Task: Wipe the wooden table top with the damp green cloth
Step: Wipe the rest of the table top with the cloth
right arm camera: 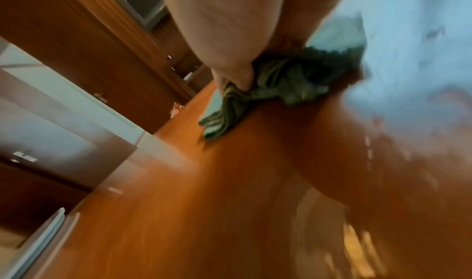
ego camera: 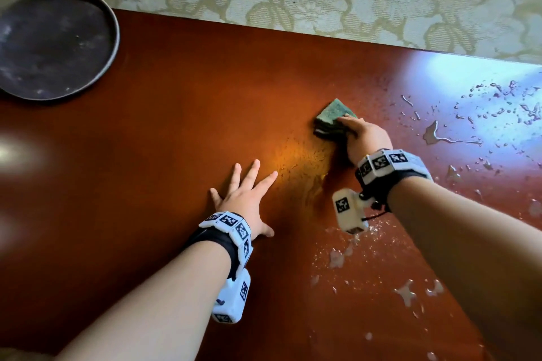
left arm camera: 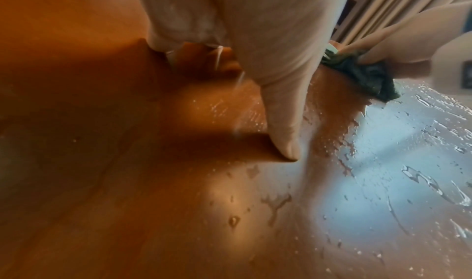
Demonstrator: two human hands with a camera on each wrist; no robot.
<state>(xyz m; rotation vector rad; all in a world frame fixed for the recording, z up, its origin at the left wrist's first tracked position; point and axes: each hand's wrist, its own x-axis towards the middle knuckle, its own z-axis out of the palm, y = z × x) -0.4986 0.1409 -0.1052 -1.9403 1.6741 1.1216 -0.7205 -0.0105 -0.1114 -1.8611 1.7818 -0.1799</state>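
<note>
Fingers of right hand [ego camera: 365, 138] curled over folded damp green cloth [ego camera: 333, 119], pressing it on glossy reddish-brown wooden table top [ego camera: 187, 114] near middle, toward far edge. Left hand [ego camera: 246, 199] flat on wood, fingers straight and spread, holding nothing. Water droplets and puddles [ego camera: 440, 135] toward right edge. Round dark metal tray [ego camera: 52, 41] at far left corner; bare wood between.

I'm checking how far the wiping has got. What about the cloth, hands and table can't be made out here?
- Green cloth: its near part sits under the right hand in the head view; motion-blurred in the right wrist view.
- Left hand: palm contact hidden beneath it.
- Table top: right end cut off by the frame, partly lost in glare.
- Dark round tray: cropped at the left edge.
</note>
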